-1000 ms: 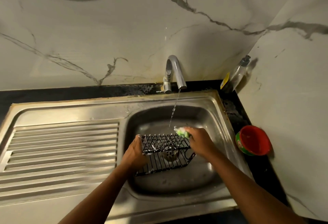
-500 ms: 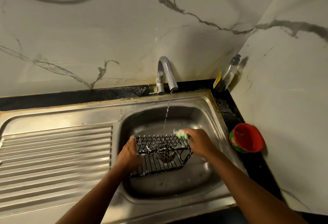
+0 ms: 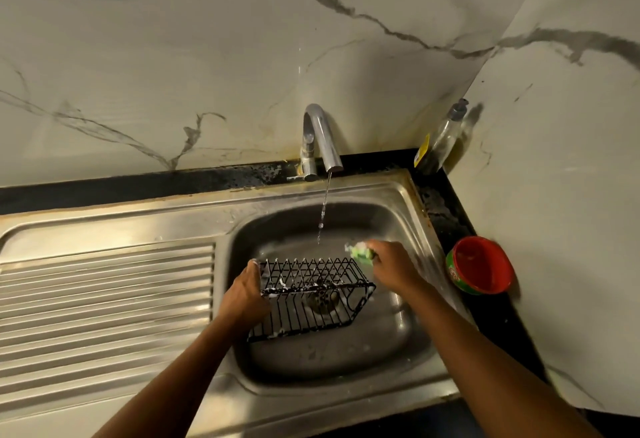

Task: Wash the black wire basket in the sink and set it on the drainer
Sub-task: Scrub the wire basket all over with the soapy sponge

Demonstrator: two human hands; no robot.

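The black wire basket (image 3: 311, 299) is tilted inside the steel sink bowl (image 3: 408, 229), flecked with white foam. My left hand (image 3: 247, 293) grips its left end. My right hand (image 3: 393, 266) holds a soapy green sponge (image 3: 360, 252) just above the basket's far right corner. A thin stream of water falls from the chrome tap (image 3: 317, 141) into the bowl behind the basket. The ribbed drainer (image 3: 104, 302) lies to the left of the bowl.
A red and green tub (image 3: 479, 266) stands on the black counter right of the sink. A clear soap bottle (image 3: 441, 141) leans in the back right corner. Marble walls close in behind and on the right.
The sponge in my right hand has lifted slightly off the basket's back rim toward the right. My left hand keeps its grip on the basket.
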